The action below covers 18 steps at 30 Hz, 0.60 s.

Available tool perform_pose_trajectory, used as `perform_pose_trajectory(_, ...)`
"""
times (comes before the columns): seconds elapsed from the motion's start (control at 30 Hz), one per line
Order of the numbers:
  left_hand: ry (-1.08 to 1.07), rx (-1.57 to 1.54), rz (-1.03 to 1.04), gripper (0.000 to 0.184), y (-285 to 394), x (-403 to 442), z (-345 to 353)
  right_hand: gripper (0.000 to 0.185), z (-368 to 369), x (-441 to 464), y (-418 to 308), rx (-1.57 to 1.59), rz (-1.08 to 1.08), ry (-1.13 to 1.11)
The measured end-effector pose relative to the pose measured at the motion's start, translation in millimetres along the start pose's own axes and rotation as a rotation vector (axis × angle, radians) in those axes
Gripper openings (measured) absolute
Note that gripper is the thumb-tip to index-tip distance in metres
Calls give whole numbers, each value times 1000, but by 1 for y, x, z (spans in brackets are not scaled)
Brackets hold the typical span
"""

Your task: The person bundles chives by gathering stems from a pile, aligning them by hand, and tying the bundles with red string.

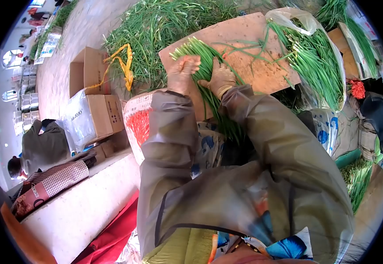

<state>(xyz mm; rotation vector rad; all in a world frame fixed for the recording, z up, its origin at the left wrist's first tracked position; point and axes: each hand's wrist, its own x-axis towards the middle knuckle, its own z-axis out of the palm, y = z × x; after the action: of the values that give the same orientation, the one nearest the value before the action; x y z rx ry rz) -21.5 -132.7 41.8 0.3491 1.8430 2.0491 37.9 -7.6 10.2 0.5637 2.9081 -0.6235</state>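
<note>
A bundle of garlic chives with pale cut ends lies on a brown board, its green leaves hanging over the near edge. My right hand, in a thin glove, grips the bundle from the right, thumb across the stalks. Beside the pale ends, my left hand is closed with curled fingers; whatever it may pinch is hidden. A few loose leaves are scattered over the board's right side. Red strands lie by my left forearm.
A large heap of loose chives lies beyond the board. On the right, an open plastic bag holds more bundled stalks. Cardboard boxes and a yellow strap stand at left. Another person sits farther left, near a pale ledge.
</note>
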Motion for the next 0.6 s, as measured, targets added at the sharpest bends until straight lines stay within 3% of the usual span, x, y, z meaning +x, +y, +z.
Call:
perform_pose_trajectory(0.03, -22, 18, 79, 25, -7, 8, 7, 108, 0, 1, 3, 21, 1, -17)
perform_pose_trajectory(0.07, -41, 46, 49, 49, -5, 12, 11, 106, -2, 1, 3, 24, 10, -7)
perform_pose_trajectory(0.1, -51, 49, 48, 49, 1, 10, 17, 106, -1, 1, 5, 29, 18, -3)
perform_pose_trajectory(0.2, 82, -50, -26, 86, 3, 2, 18, 105, 0, 1, 6, 49, -19, 20)
perform_pose_trajectory(0.3, 195, -125, -178, 53, -8, 0, 14, 106, 1, 2, 6, 46, -37, 37)
perform_pose_trajectory(0.33, 197, -126, -183, 53, -14, 0, 16, 107, 2, 2, 7, 66, -37, 26)
perform_pose_trajectory(0.4, 149, 42, -113, 23, -18, 0, 26, 107, 8, 3, 8, 51, -56, 49)
perform_pose_trajectory(0.43, 151, 37, -118, 23, -19, 5, 29, 107, 10, 3, 10, 38, -76, 80)
perform_pose_trajectory(0.5, 8, 1205, 577, 8, -5, 25, 41, 100, 17, 6, 11, 40, -98, 85)
perform_pose_trajectory(0.53, 34, 1267, 471, 10, -16, 33, 45, 94, 20, 8, 10, 27, -69, 56)
perform_pose_trajectory(0.6, -20, 1228, 533, 10, -54, 53, 38, 74, 24, 8, 13, 70, -41, 23)
